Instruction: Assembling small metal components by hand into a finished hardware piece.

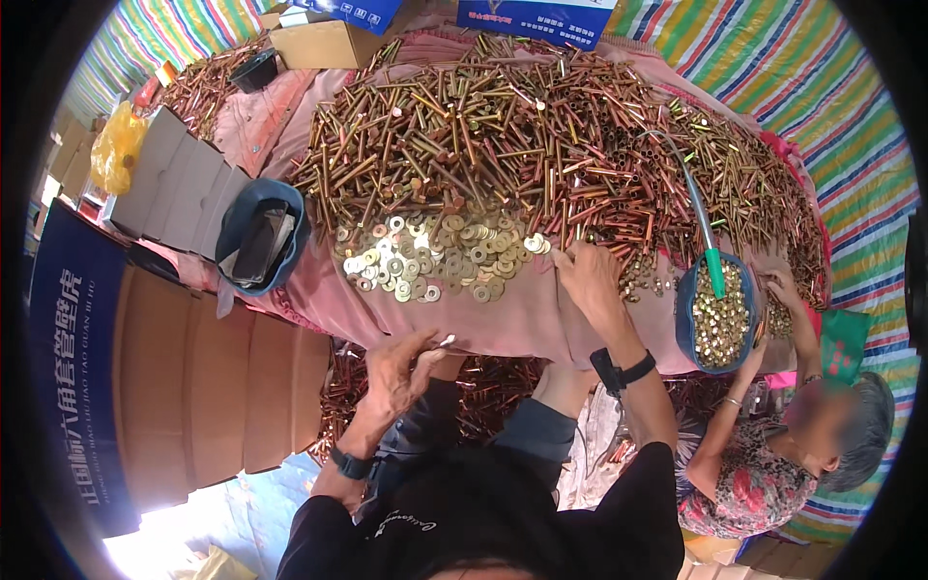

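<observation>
My left hand (404, 370) is closed at the table's near edge, with a small bright piece (447, 341) at its fingertips, too small to name. My right hand (592, 278) reaches over the pink cloth with its fingers pinched together; what they hold, if anything, I cannot make out. Just left of it lies a spread of flat washers (440, 256). Beyond both hands rises a wide heap of long coppery bolts (464, 126). Small nuts (646, 280) lie loose to the right of my right hand.
A blue tub of nuts (720, 324) with a green-ended hose or handle stands at right, beside a co-worker (754, 445) whose hands are near it. Left are a blue container (261, 280) and cardboard boxes (222, 377). More bolts (493, 391) lie below the table edge.
</observation>
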The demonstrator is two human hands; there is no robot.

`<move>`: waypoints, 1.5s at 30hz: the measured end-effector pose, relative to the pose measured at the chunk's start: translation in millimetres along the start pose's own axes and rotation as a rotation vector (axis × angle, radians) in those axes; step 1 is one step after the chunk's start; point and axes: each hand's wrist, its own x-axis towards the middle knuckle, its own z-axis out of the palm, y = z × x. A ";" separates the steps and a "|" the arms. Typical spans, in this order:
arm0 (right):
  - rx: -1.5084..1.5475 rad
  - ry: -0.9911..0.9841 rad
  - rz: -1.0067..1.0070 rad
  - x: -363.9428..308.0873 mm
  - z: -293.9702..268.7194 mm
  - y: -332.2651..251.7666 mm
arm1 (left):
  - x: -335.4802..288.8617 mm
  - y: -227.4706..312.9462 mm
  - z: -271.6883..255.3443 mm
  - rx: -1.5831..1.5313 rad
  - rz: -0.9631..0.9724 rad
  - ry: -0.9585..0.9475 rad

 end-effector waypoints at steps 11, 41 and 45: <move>0.867 -0.581 0.219 -62.8 -37.7 -21.5 | 59.4 22.2 76.9 -0.090 0.261 -0.170; 1.137 -0.554 0.202 -37.3 -26.0 -54.0 | 52.5 17.2 122.3 -0.405 -0.068 0.113; 1.146 -0.507 0.231 -44.5 -24.1 -54.6 | 51.9 15.4 120.5 -0.357 -0.062 0.092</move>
